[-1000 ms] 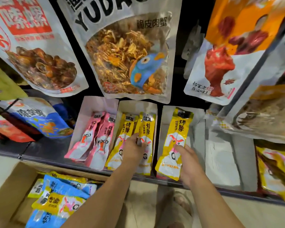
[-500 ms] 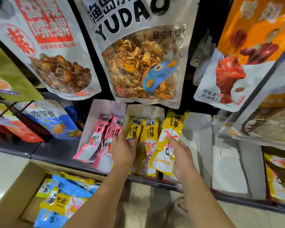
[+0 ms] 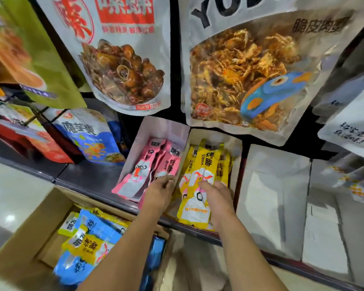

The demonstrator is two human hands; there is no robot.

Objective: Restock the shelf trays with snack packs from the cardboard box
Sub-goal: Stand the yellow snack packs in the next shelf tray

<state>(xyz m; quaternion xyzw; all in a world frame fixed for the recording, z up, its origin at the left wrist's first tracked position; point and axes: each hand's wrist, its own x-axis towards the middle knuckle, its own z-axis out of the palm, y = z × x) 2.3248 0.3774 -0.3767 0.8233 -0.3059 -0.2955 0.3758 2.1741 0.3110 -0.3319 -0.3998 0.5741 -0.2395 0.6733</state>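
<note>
— Readable on the big clear pouch (image 3: pixel 252 74)?
— "YUD…" cut off at top, plus "脆皮肉蟹".
— On the snail bag (image 3: pixel 126 66)?
— "168" on a small red tag.
— Yellow pack (image 3: pixel 204 177)?
— "烤脖". Same on the pink pack (image 3: pixel 143 166).
— Blue bag (image 3: pixel 93 137)?
— "魔芋爽".

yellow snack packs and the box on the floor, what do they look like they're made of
Yellow snack packs: glossy plastic film, going by the sheen and soft creases; a foil lining can't be ruled out. Box: plain brown cardboard, matte, with a folded flap. Shelf trays: probably thin white card, matte with fold lines.
</note>
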